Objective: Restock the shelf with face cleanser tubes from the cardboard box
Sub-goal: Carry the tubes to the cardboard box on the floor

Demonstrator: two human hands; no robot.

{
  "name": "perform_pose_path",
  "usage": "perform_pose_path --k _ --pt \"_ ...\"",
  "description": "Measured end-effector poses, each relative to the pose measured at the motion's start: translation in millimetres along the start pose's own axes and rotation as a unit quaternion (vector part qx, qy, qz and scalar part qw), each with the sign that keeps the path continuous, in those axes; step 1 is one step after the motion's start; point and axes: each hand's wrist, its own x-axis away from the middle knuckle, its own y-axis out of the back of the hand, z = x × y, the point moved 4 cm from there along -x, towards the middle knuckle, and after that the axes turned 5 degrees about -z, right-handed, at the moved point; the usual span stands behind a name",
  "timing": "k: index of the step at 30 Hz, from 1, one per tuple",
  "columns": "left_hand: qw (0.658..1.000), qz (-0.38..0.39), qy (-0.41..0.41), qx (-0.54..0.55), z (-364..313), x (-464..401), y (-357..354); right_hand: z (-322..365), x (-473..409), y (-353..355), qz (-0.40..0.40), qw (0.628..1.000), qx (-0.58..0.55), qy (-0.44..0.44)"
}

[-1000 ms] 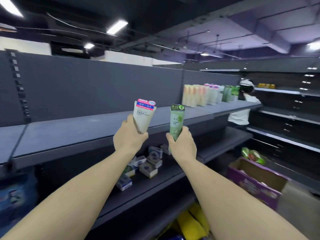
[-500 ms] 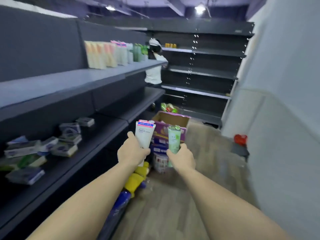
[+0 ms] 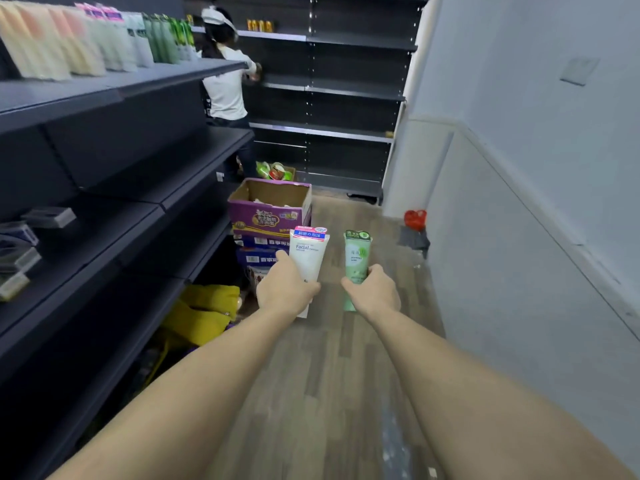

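The step in hand appears to be the carry between box and shelf: both hands are loaded and held out over the aisle floor (image 3: 325, 393), not yet at a shelf. The left hand (image 3: 284, 291) is closed around the lower body of a white facial cleanser tube (image 3: 308, 256) with a pink-and-blue header, held upright. The right hand (image 3: 375, 292) is closed around a green cleanser tube (image 3: 356, 259), also upright, just beside the white one and apart from it. The purple cardboard box (image 3: 272, 206) stands open on stacked cartons farther along the aisle, against the front edge of the lower shelves. A row of upright cleanser tubes (image 3: 79, 43) already occupies the upper shelf (image 3: 114, 83) at left. The next move likely calls for turning toward that shelf and standing each tube beside matching stock, label outward. A second person (image 3: 227, 88) works at the far shelving.
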Motion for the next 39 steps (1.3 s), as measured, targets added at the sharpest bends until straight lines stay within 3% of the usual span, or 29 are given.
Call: perform_pose_path --k 13,39 --pt "0.998 0.03 0.042 -0.028 -44 8 -75 -83 -45 2 0.046 0.998 0.013 -0.043" --pt "0.993 0.114 -0.022 0.006 -167 -236 -205 -57 -291 -5 -0.032 0.995 0.044 -0.081"
